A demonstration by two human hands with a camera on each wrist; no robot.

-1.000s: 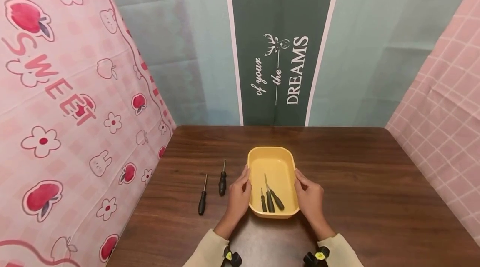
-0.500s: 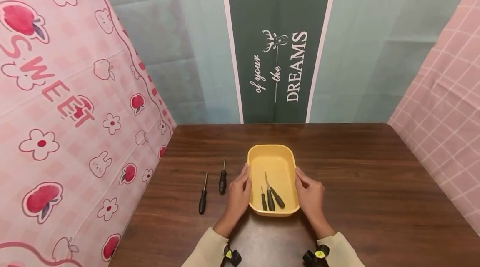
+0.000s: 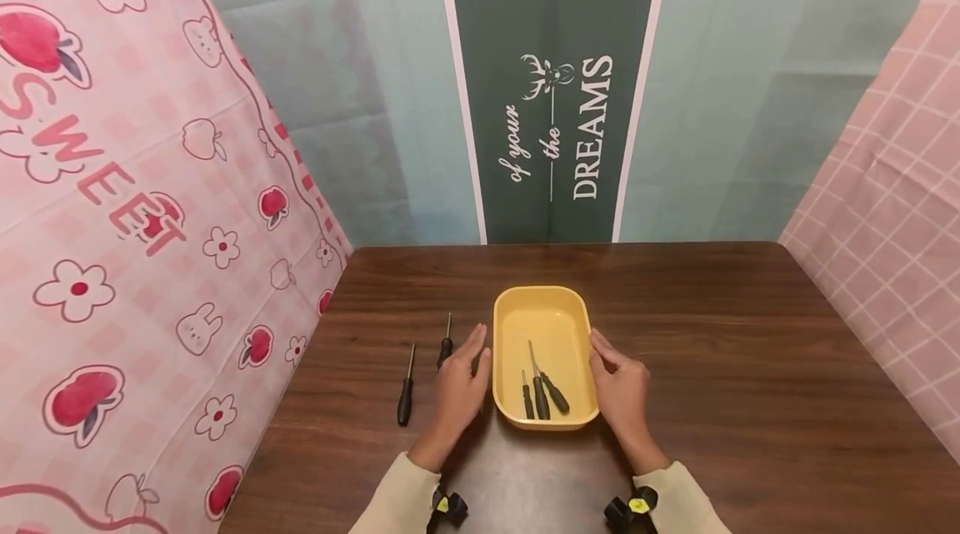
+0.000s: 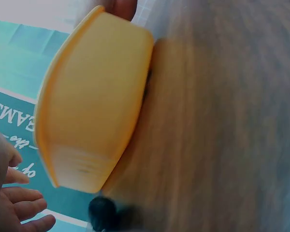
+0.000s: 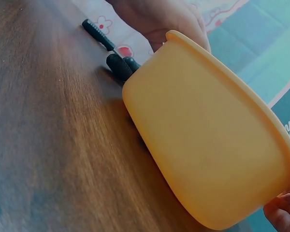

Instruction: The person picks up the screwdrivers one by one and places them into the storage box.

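Note:
A yellow plastic box (image 3: 542, 301) sits on the table with three black-handled screwdrivers (image 3: 541, 399) inside, gathered toward its near end. My right hand (image 3: 621, 388) holds the box's right rim; in the right wrist view its fingertips (image 5: 282, 212) show against the box wall. To the left, with a gap beside the box, is my left hand (image 3: 461, 388), its fingers loosely extended and holding nothing. In the left wrist view those fingers (image 4: 26, 208) are spread apart from the box. Behind the left hand, a black screwdriver (image 3: 446, 351) is partly hidden.
Another black-handled screwdriver (image 3: 405, 401) lies on the wooden table (image 3: 720, 351), farther left. A printed pink cloth (image 3: 150, 309) hangs on the left side, a green cloth (image 3: 551, 209) stands at the table's back edge, and a pink checked cloth (image 3: 892, 226) on the right.
My left hand has let go of the box's left side and moved a little left, now covering part of the nearer screwdriver. The right hand stays at the rim. The view has shifted slightly.

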